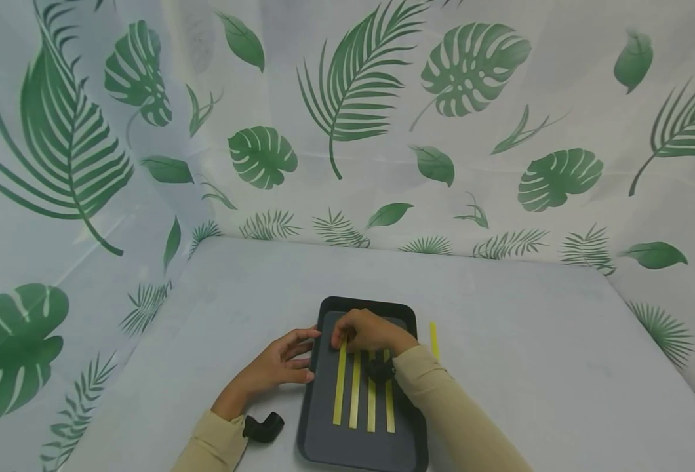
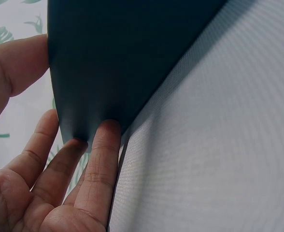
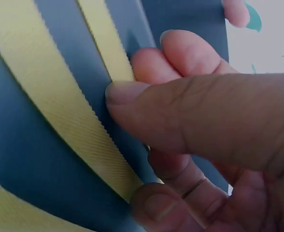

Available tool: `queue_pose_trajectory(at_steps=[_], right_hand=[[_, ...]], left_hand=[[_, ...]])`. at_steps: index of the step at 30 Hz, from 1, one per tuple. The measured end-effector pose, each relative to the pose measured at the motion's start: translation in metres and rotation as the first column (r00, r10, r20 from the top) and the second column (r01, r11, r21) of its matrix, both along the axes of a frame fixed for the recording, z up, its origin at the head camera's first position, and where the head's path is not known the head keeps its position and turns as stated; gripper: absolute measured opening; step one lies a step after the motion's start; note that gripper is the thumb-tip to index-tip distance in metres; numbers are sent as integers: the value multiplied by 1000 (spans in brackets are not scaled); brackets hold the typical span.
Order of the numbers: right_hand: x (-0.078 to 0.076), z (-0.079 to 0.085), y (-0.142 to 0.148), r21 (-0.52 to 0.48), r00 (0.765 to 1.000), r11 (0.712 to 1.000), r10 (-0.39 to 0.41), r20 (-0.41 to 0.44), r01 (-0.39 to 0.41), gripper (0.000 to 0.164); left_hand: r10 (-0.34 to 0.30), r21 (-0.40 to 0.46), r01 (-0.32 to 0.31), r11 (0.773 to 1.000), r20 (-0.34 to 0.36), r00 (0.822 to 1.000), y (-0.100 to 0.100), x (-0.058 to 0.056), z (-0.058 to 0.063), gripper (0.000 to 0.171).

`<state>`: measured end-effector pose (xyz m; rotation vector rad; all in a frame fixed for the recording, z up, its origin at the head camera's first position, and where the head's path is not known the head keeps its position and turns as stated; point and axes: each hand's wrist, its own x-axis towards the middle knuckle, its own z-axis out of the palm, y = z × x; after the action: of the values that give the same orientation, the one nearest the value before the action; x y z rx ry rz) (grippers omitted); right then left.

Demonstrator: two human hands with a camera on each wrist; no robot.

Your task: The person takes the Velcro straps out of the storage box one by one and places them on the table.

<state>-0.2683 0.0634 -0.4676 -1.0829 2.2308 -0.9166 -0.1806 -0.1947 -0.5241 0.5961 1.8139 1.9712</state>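
"Head view: where's the tray?"

"The dark grey rectangular tray (image 1: pixel 353 449) sits at six o'clock on the white tabletop (image 1: pixel 530 341). Four yellow ribbons lie lengthwise in it, side by side."

"And the right hand (image 1: pixel 371 331)?"

"Bent in over the tray's twelve o'clock end. Its thumb and a finger are closed to a narrow pinch on the upper end of the leftmost ribbon (image 1: pixel 339 393). Another fingertip is down by the end of the next ribbon (image 1: pixel 355 393); I can't tell whether it touches."

"Seen close up, from the right wrist?"

"The ribbons look finely ridged, with tiny teeth along their edges."

"What about the left hand (image 1: pixel 279 360)?"

"Over at ten o'clock from the tray's middle. The fingers are fairly straight and spread, with gaps between them, and the tips rest against the tray's outer wall."

"Is that another ribbon outside?"

"Yes, a loose ribbon (image 1: pixel 433 334) on the tabletop, at two o'clock from the tray's middle, its near end hidden by the tan right sleeve (image 1: pixel 454 410)."

"And behind everything?"

"A white sheet printed with green leaves (image 1: pixel 377 190), running from ten o'clock round to two."
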Motion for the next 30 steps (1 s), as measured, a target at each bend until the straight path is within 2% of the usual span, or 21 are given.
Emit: queue_pose_trajectory(at_steps=[11, 16, 23, 30], right_hand=[[1, 0, 1, -12, 994, 999, 45, -95, -47, 26], [2, 2, 3, -28, 995, 999, 44, -89, -46, 26], [3, 8, 4, -66, 994, 997, 40, -100, -46, 23], [6, 18, 6, -109, 987, 992, 46, -155, -63, 17]], left_hand=[[-13, -8, 13, 1000, -16, 1000, 2, -1, 0, 79], [-11, -2, 11, 1000, -13, 1000, 3, -1, 1, 78], [-6, -5, 6, 1000, -30, 1000, 2, -1, -1, 78], [-5, -10, 5, 1000, -31, 999, 0, -1, -1, 78]])
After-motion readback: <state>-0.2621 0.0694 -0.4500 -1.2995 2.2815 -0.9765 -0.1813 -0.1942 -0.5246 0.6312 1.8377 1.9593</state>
